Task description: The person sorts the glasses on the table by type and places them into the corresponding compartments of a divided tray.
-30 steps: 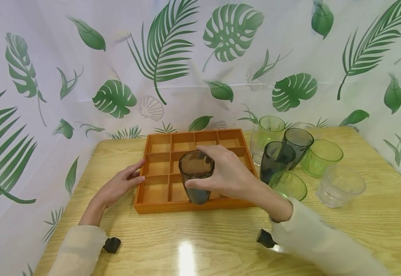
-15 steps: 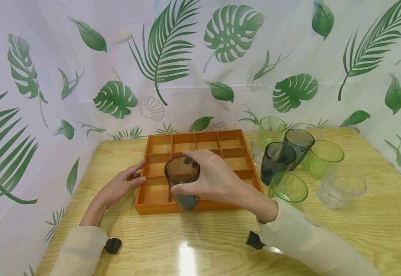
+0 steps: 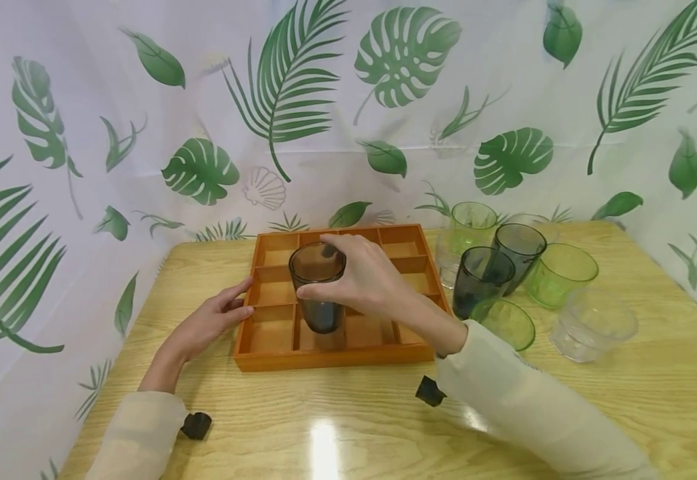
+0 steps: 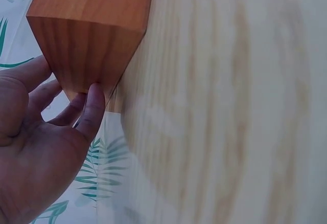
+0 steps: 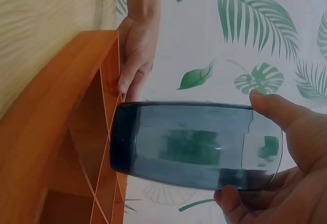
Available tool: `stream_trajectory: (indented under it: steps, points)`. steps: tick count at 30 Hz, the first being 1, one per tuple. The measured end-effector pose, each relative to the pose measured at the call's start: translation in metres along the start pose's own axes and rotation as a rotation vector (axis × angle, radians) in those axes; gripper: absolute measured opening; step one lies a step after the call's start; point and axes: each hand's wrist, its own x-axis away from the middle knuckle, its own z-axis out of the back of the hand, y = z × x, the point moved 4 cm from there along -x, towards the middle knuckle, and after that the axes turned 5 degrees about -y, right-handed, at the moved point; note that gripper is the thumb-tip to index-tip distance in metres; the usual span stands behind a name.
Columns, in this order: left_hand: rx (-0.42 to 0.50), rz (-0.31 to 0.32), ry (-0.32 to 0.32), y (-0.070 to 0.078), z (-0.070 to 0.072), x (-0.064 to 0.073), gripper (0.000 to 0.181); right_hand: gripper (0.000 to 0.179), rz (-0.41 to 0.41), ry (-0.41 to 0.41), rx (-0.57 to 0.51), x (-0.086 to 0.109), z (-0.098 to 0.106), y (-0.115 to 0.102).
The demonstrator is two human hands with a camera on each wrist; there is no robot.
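My right hand [image 3: 369, 277] grips a smoky grey drinking glass [image 5: 189, 144] near its rim, with the thumb on one side and fingers on the other. Upright in the head view, the glass overlaps the front and middle rows of an orange-brown wooden compartment tray [image 3: 336, 360]. Its dark base comes close over the dividers in the right wrist view. At the tray's left side, my left hand [image 3: 213, 320] rests its fingers against the outer wall. Those fingers [image 4: 93, 109] look extended and lightly bent in the left wrist view. The tray's compartments hold nothing that shows.
Right of the tray stand two smoky glasses [image 3: 480, 283], with green glasses [image 3: 561, 275] around them. A clear glass [image 3: 591, 327] is nearest the right side. Behind the wooden table [image 3: 252, 427] hangs a white leaf-print cloth [image 3: 318, 193].
My right hand has carried the smoky glass left, then back, away from the tray's front edge. The left hand and the tray have stayed in place.
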Motion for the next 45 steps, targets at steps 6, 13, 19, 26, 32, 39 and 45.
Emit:
stream_trajectory:
  steps: [6,13,19,26,32,39,45]
  points:
    - [0.001,0.001,0.006,-0.003,0.001,0.001,0.069,0.090,-0.046,0.031,-0.042,-0.021,0.001,0.006]
    - [0.002,0.004,0.005,-0.003,0.000,-0.001,0.070,0.091,-0.074,0.061,-0.054,-0.042,0.002,0.012]
    - [0.006,0.001,0.001,-0.002,0.000,-0.002,0.069,0.091,-0.078,0.074,-0.046,-0.058,0.004,0.021]
    - [0.013,0.005,-0.005,-0.002,0.000,-0.002,0.069,0.091,-0.112,0.074,-0.029,-0.079,0.007,0.035]
    - [0.011,-0.002,-0.010,0.000,0.000,-0.002,0.068,0.091,-0.136,0.084,-0.069,-0.094,0.012,0.046]
    - [0.014,0.003,-0.010,0.000,0.000,0.001,0.068,0.091,-0.167,0.116,-0.085,-0.106,0.011,0.055]
    - [0.004,-0.001,-0.007,0.000,0.000,0.001,0.068,0.091,-0.186,0.130,-0.067,-0.116,0.011,0.059]
